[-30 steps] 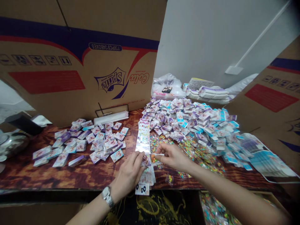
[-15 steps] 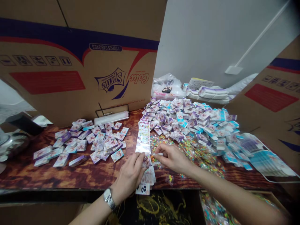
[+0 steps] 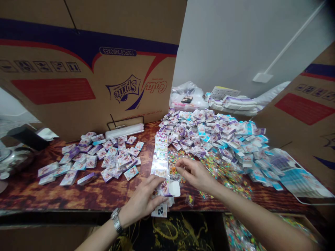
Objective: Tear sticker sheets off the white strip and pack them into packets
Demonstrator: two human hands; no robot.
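1. Gripping a small printed box (image 3: 163,188) in the left hand (image 3: 142,198), fingers narrowed to its width, thumb on the near side and forefinger on the far side
2. Holding that box just above or on the near part of a long printed strip (image 3: 161,155); cannot tell whether touching it
3. Can see its white flap (image 3: 175,188) opened out on the right
4. Pinching a small clear packet (image 3: 173,170) of orange pieces in the right hand (image 3: 195,173), thumb and forefinger drawn close together, beyond the box and apart from it
5. Wearing a metal watch (image 3: 115,219) on the left wrist
6. Can see, left of the strip on the table (image 3: 110,197), a loose group of boxes (image 3: 112,151), and behind it a roll of clear plastic (image 3: 124,131) before a big cardboard carton (image 3: 52,91) with upside-down print
7. Can see, right of the strip, scattered candy packets (image 3: 222,170) near the right hand, and behind them a broad heap of boxes (image 3: 209,130)
8. Can make out, at the far right, fanned flat pieces (image 3: 298,177) beside a second carton (image 3: 305,109)
9. Can see, at the back near the wall, a plastic bag (image 3: 187,92) beside white bundles (image 3: 239,103)
10. Can see, below the table's near edge, more packets (image 3: 242,233), partly hidden by the right forearm
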